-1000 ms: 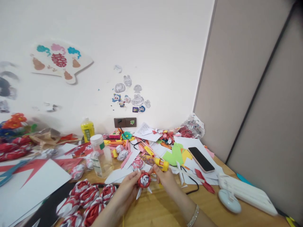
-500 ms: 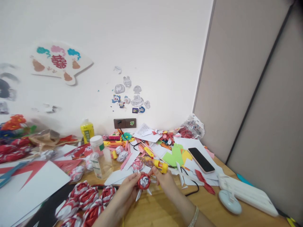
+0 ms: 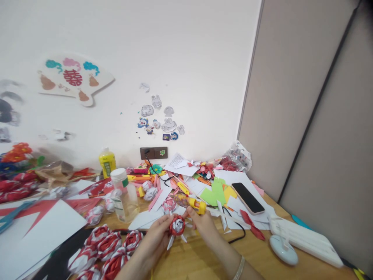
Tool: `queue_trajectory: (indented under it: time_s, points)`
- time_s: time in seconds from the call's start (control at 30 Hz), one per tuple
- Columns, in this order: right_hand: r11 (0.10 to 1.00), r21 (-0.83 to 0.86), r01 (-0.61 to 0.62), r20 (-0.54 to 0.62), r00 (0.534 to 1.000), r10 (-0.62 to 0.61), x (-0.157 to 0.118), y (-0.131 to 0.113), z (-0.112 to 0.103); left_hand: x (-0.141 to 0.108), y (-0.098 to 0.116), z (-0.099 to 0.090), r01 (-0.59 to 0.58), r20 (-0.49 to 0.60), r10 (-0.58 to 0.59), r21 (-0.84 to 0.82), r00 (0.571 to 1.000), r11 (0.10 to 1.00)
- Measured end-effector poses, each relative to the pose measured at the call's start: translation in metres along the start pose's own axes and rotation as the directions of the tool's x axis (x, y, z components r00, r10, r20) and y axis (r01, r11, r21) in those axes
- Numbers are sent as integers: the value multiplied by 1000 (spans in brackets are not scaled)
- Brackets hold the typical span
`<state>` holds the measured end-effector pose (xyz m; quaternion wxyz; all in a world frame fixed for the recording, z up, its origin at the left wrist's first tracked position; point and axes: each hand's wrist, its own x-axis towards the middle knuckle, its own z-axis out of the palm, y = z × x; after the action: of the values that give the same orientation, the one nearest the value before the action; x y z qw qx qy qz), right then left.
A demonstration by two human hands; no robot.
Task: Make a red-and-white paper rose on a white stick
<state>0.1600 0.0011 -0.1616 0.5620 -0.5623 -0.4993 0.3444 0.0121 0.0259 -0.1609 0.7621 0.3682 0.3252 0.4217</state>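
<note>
A red and white paper rose point(image 3: 177, 225) faces me over the front of the desk, with pointed white paper ends sticking out below it. My left hand point(image 3: 160, 234) is closed around its left side. My right hand point(image 3: 201, 222) is also closed, its thumb and fingers pinching at the rose's far right edge, where the exact grip is partly hidden. Just beyond the right hand lies a yellow-ended clear tube point(image 3: 192, 203) with colourful contents. A pink and white paper rose point(image 3: 169, 204) sits behind the held one.
Several red and white paper roses point(image 3: 109, 245) lie at front left, near white paper sheets point(image 3: 55, 221). A clear jar point(image 3: 124, 196) and a yellow bottle point(image 3: 107, 162) stand behind. Paper scraps point(image 3: 214, 190), a phone point(image 3: 248, 198) and a white lamp point(image 3: 305, 239) occupy the right side.
</note>
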Motion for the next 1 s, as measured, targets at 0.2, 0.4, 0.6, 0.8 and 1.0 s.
queue_trajectory:
  time_s: [0.2,0.4,0.6,0.8,1.0]
  points:
    - [1000,-8,-5,-11,1000,5,1,4,1,3,-2,-1,-8,30,9,-10,1000,1000]
    - [1000,-15,3,-26,1000,-3,-2,4,2,6,-6,-6,-13,-2,13,-3,1000,1000]
    - [1000,-12,27,-15,1000,-27,-4,2,2,9,-9,-10,-8,-2,8,-8,1000,1000]
    - [1000,6,26,-15,1000,-26,-3,3,3,9,-9,-10,-8,-16,8,-2,1000,1000]
    - [1000,4,10,1,1000,-10,-3,4,2,7,-6,-7,-11,-5,11,6,1000,1000]
